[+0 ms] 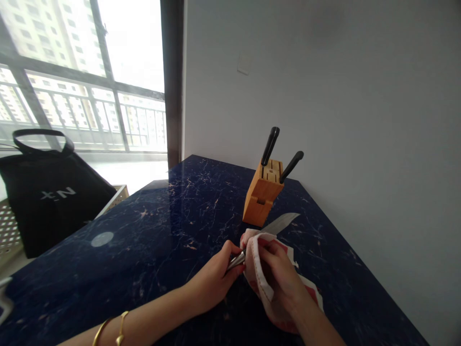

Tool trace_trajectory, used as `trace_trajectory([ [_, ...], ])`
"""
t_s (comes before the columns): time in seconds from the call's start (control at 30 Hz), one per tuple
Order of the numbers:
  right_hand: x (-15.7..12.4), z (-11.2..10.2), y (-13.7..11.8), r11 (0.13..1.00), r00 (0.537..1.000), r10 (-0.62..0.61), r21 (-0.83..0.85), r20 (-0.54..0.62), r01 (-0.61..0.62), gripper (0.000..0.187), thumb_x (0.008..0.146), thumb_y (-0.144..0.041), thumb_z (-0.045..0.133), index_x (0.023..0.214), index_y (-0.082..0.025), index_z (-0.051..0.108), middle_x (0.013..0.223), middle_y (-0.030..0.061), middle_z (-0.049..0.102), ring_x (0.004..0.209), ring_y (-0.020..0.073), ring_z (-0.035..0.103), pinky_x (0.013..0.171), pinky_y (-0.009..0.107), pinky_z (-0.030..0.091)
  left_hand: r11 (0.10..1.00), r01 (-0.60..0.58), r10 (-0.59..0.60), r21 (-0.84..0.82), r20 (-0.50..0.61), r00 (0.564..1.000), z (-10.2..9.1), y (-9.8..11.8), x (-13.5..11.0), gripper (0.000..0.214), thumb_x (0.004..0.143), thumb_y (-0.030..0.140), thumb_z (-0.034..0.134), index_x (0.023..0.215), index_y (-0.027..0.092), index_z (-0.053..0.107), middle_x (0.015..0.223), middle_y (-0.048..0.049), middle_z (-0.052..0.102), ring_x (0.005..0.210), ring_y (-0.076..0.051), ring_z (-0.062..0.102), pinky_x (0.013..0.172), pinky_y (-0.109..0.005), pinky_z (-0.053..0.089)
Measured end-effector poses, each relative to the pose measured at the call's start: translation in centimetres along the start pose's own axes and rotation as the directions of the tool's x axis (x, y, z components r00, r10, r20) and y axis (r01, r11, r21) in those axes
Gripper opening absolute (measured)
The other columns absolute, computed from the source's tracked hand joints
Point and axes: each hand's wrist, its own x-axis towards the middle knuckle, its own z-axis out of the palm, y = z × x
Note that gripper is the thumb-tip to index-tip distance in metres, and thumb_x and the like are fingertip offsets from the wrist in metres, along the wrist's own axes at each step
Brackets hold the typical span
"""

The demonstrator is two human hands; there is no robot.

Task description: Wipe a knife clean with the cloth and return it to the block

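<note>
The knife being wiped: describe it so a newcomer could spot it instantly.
On the dark blue marbled table, just in front of the wooden knife block, the left hand grips its steel handle. Unlike the two black-handled knives slotted in the block, this knife is all metal, its blade poking from a cloth.

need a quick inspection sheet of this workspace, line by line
surface: dark blue marbled countertop, glossy
job's things: knife, blade tip sticking out of a red and white cloth
clutter: wooden knife block with two black handles in it
grip: left hand holds the knife's metal handle; right hand wraps the cloth around the blade
cables: nothing seen
surroundings: black bag at left, window with buildings outside, plain wall
</note>
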Motion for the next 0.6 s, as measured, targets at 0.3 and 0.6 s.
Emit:
trace_trajectory([
  [0.3,0.2,-0.5,0.2,0.999,0.998,-0.022,0.023,-0.061,0.024,0.026,0.065,-0.032,0.068,0.085,-0.017,0.064,0.074,0.0037,0.066,0.06,0.0163,0.06,0.058,0.028,0.046,1.0,-0.002,0.002,0.011,-0.002,1.0,0.0,0.2,-0.1,0.009,0.083,0.018,0.043,0.092,0.02,0.041,0.086,0.0001,0.058,0.075,-0.013,0.052,0.069,-0.023,0.039],
  [0.6,-0.3,0.6,0.6,0.999,0.998,0.036,0.007,0.058,-0.036,0.019,0.062,-0.025,0.07,0.077,-0.015,0.063,0.063,-0.0004,0.06,0.053,0.0097,0.052,0.051,0.021,0.039,1.0,-0.002,0.004,0.022,-0.085,0.996,0.1,-0.2,-0.1,0.014,0.081,0.015,0.046,0.093,0.021,0.042,0.085,0.0013,0.056,0.074,-0.013,0.052,0.069,-0.021,0.039],
])
